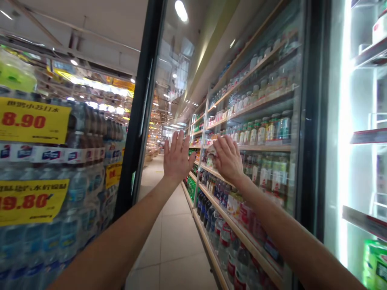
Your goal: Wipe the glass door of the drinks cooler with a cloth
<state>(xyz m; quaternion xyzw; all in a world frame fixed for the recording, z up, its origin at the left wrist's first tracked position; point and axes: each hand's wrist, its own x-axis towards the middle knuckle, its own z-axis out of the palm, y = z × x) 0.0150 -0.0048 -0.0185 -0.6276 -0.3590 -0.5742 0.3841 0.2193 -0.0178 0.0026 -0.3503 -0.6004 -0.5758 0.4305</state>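
A glass door (187,68) with a dark frame (144,100) stands in front of me. My left hand (177,161) lies flat against the pane, or very close to it, fingers spread and nothing in it. To its right, my right hand (229,160) is pressed towards the same glass, fingers bent over a crumpled pale cloth (211,151). Only the cloth's left edge shows; the rest is under the palm and fingers. Both forearms reach up from the bottom of the view.
Shelves of bottled drinks (263,131) appear in the glass. On the left are stacked bottle packs (68,229) with yellow price signs (32,121). A lit cooler (359,169) with shelves and a green package (375,264) is at right. Floor tiles (177,237) run ahead.
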